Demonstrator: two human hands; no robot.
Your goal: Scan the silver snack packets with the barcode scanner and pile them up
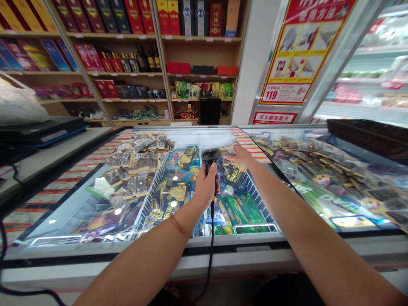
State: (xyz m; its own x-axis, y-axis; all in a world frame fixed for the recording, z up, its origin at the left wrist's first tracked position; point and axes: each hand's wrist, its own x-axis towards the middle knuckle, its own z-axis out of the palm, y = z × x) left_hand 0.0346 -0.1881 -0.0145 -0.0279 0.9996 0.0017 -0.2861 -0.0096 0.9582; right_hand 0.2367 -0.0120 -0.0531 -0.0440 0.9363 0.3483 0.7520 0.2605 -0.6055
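Observation:
My left hand (206,182) is wrapped round the handle of a black handheld barcode scanner (212,155), whose cable hangs down toward me. Just to its right, my right hand (241,156) pinches a small brown-edged clear packet (228,151), partly hidden behind the fingers. Both hands are over a chest freezer. Under them, blue-and-yellow bags (174,193) and green packs (244,208) lie in white wire baskets (149,208). Similar clear packets (138,180) are heaped at the left of the freezer.
Another freezer section (318,187) full of packets adjoins on the right, with a dark tray-like object (366,138) on it. A counter (57,146) with a black device stands at left. Shelves of boxes (124,36) line the back wall beside a red poster (302,51).

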